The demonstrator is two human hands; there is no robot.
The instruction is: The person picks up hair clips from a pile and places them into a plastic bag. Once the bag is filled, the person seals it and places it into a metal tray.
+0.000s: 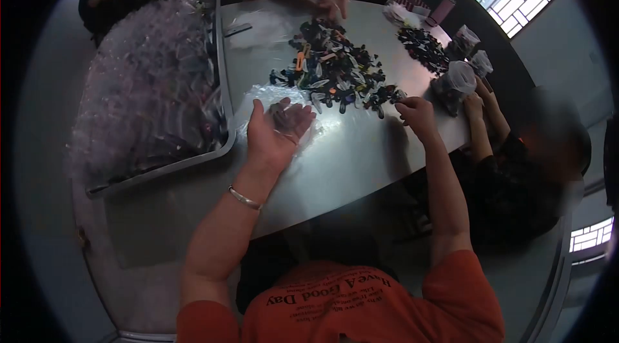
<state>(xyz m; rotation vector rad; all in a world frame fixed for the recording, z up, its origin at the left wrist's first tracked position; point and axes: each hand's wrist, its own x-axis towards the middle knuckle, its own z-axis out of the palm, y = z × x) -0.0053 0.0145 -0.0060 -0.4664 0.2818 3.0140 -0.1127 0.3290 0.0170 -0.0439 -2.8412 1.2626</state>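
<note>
My left hand (277,130) is palm up near the table's middle, fingers spread, with a small clear bag (284,116) of dark items resting on it. Under and behind it lie clear plastic bags (258,99). My right hand (418,115) is closed in a pinch at the right edge of a pile of small dark, white and orange clips (342,69); what its fingertips hold is too small to make out.
A large metal tray (225,117) heaped with filled clear bags stands at the left. Across the table (335,169) are a person's hands (332,1). At the right, another person's hands (476,104) are beside filled bags (454,85) and a second dark pile (422,48).
</note>
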